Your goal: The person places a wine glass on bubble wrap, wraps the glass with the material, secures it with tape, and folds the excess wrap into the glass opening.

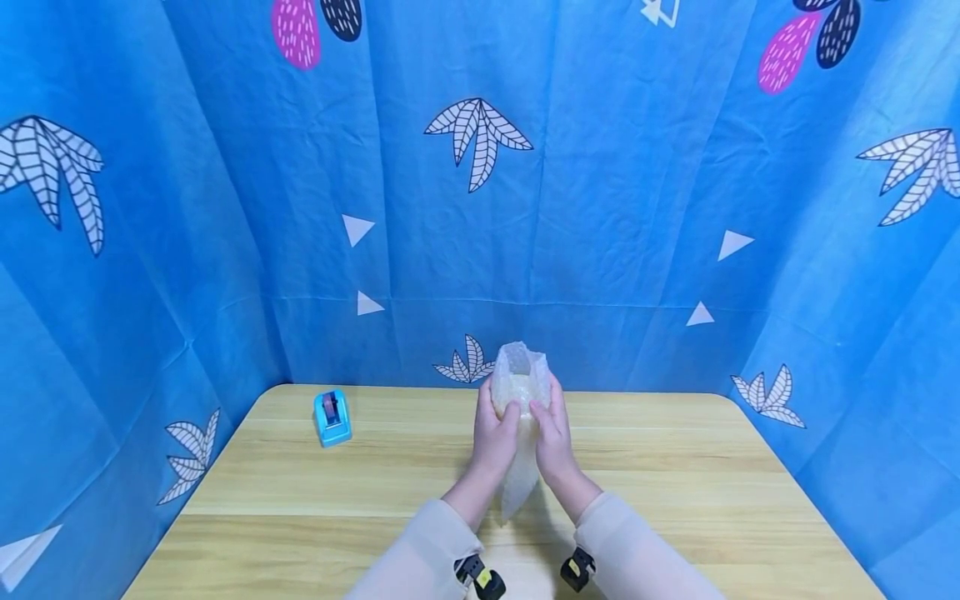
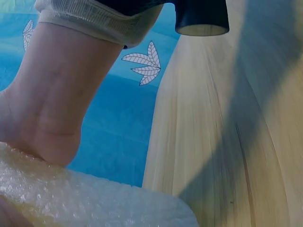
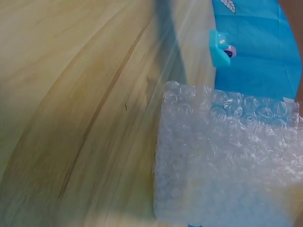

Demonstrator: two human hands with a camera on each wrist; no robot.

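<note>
A sheet of clear bubble wrap (image 1: 520,360) is folded round a pale yellowish object whose kind I cannot tell. Its upper end stands open like a sleeve, and a flap of the wrap hangs down between the wrists. My left hand (image 1: 495,435) grips the bundle from the left, thumb on its near face. From the other side my right hand (image 1: 553,433) holds it in the same way. The bundle is above the table. In the left wrist view the bubble wrap (image 2: 109,201) fills the bottom; in the right wrist view its bubbly layer (image 3: 222,151) spreads across the lower right.
On the far left of the wooden table (image 1: 337,500) stands a blue tape dispenser (image 1: 332,418), also in the right wrist view as a turquoise dispenser (image 3: 218,49). A blue patterned curtain (image 1: 465,250) hangs behind the table and along both sides.
</note>
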